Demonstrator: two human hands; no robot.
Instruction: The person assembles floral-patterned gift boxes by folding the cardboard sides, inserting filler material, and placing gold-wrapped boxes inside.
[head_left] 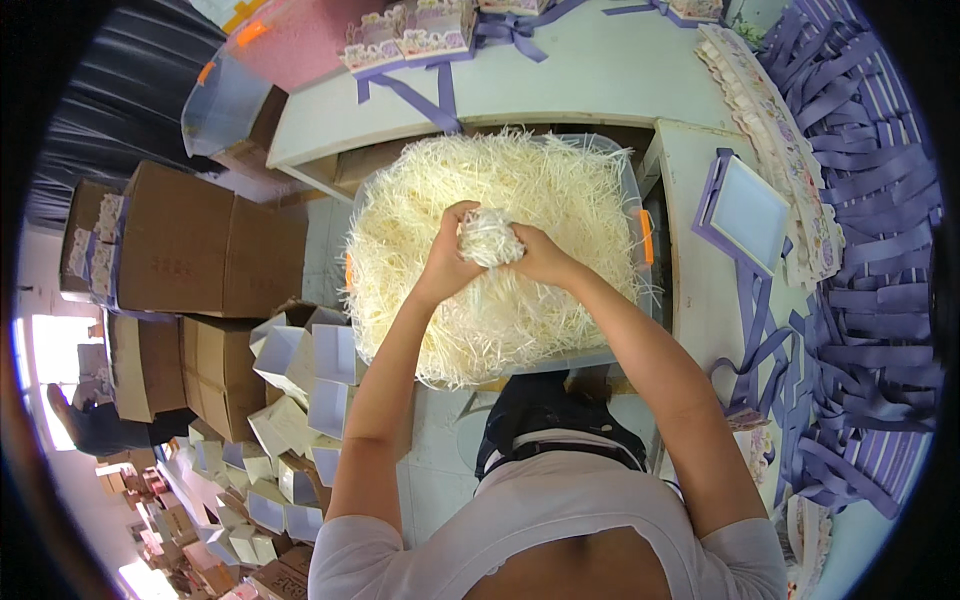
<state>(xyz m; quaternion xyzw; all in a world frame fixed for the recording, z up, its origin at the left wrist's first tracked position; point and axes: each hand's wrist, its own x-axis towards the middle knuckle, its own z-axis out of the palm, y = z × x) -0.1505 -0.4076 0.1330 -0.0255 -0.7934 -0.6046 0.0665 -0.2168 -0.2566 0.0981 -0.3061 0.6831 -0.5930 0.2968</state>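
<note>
Between my two hands is a wad of cream shredded paper (488,238), lifted just over the heap it matches. My left hand (450,258) curls round its left side, thumb and fingers closed on it. From the other side my right hand (540,256) presses against the same wad, also closed. Below them, a big heap of shredded paper (420,185) fills a clear plastic tub (628,185) with orange handles and spills over its rim. A shallow open box (747,215) with purple ribbon lies on the table to the right of the tub.
A white table (590,70) runs behind the tub, with decorated boxes (435,28) and purple ribbons on it. Many purple ribbons (870,200) hang at the right. Brown cartons (195,240) and piled small open boxes (285,355) stand at the left. Another person (120,425) is at the far left.
</note>
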